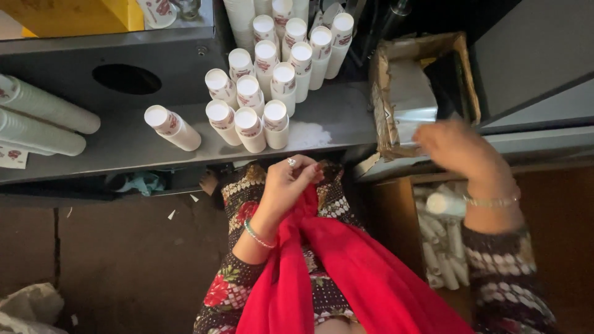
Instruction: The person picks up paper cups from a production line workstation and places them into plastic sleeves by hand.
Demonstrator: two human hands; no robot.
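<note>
Floor: dark brown, cracked floor (117, 260) fills the near left, with small white scraps on it and a crumpled pale bag (28, 306) at the near-left corner.
Counter: a grey metal shelf (124, 142) runs across the far side, left to centre; its upright back panel has an oval hole (127, 79). A yellow block (80, 15) sits beyond it, far left.
Right side: grey metal panels (538, 62) rise at the far right, and below them is an open wooden compartment (557, 210) holding rolled white sleeves (442, 260).
Red cloth: a long red scarf (346, 272) hangs down the person's patterned front, near centre.
Carton: an open, torn cardboard box (387, 99) stands on the shelf's right end, with a grey liner inside.
Cup stacks: about sixteen stacks of white paper cups (266, 86) with red printing stand in a cluster at the shelf's centre, reaching to the far edge; one stack (172, 128) leans apart to their left. Longer stacks (43, 120) lie on their sides at the far left.
Left hand: the left hand (288, 185), ringed and bangled, is closed on a bunch of the red scarf just near of the shelf edge.
Right hand: the right hand (458, 148) is blurred, just near of the box; fingers bent, and I cannot tell whether it holds anything.
</note>
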